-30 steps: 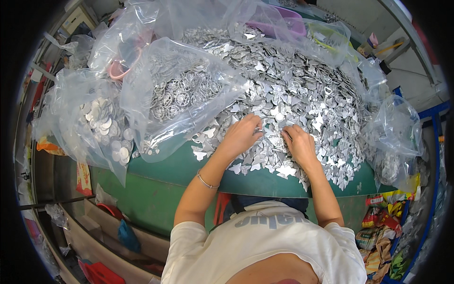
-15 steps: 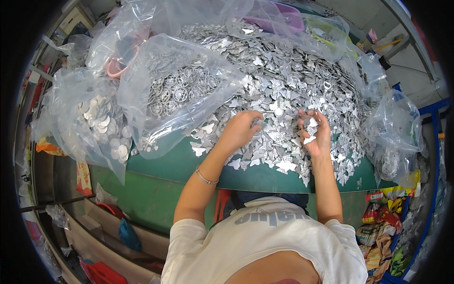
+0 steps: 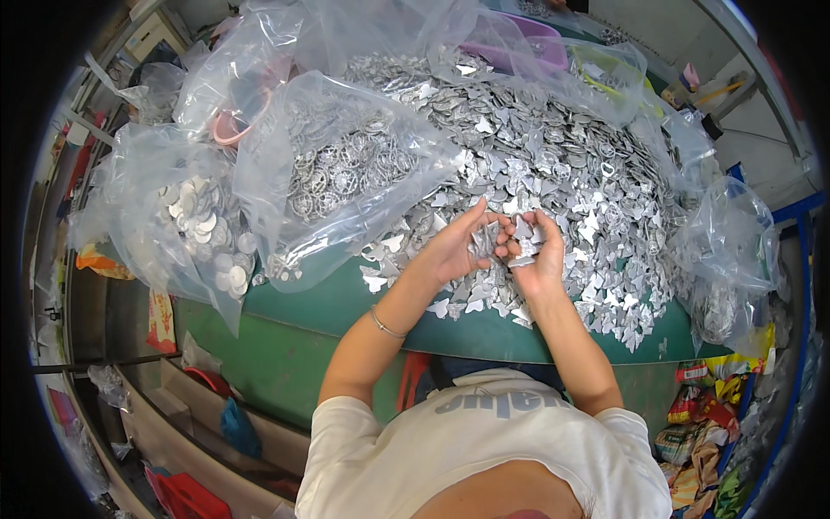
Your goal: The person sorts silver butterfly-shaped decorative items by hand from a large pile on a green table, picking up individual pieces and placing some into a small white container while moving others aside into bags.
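Note:
A wide heap of small flat silver metal pieces, many with butterfly-like outlines, covers the green table. Over its near part my two hands have come together, palms turned up and fingertips almost meeting. My left hand has its fingers curled around a few silver pieces. Several more pieces rest in the curled fingers of my right hand. Loose pieces lie on the table just below both hands.
Left of the heap, a clear plastic bag holds round openwork metal pieces; another bag holds plain discs. A pink container and a purple basket stand behind. At right sits a further clear bag. The table's edge curves before me.
My right hand has moved left, bringing its pieces close to my left hand. My left hand has turned palm up and now holds pieces. The view has shifted slightly.

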The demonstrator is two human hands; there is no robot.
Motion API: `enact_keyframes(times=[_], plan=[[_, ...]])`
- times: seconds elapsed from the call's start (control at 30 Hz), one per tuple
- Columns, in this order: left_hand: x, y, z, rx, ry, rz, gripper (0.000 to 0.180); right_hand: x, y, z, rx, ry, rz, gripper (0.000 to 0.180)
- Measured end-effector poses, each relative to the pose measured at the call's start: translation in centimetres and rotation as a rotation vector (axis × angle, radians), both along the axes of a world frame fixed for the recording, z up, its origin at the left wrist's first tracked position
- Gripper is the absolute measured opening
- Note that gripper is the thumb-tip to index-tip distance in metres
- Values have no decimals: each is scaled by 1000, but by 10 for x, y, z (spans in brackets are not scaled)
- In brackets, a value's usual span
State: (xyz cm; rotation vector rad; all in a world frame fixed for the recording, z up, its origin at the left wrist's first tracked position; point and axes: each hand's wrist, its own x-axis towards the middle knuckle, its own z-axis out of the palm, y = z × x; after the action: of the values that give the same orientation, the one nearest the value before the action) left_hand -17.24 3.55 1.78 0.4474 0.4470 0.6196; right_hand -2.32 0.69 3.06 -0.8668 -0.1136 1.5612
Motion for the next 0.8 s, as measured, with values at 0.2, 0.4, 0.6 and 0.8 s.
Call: enact_keyframes(times=[0.2, 0.4, 0.6, 0.8], plan=[[23, -11, 6, -114, -71, 248, 44, -24, 13, -17, 500, -878, -195, 10], [25, -20, -5, -277, -441, 265, 31, -42, 1, 3, 916, -1601, -143, 10], [63, -36, -2, -139, -878, 638, 24, -44, -8, 13, 990, -1856, -36, 20], [21, -18, -3, -360, -209, 431, 22, -27, -23, 22, 954, -1642, -114, 28]])
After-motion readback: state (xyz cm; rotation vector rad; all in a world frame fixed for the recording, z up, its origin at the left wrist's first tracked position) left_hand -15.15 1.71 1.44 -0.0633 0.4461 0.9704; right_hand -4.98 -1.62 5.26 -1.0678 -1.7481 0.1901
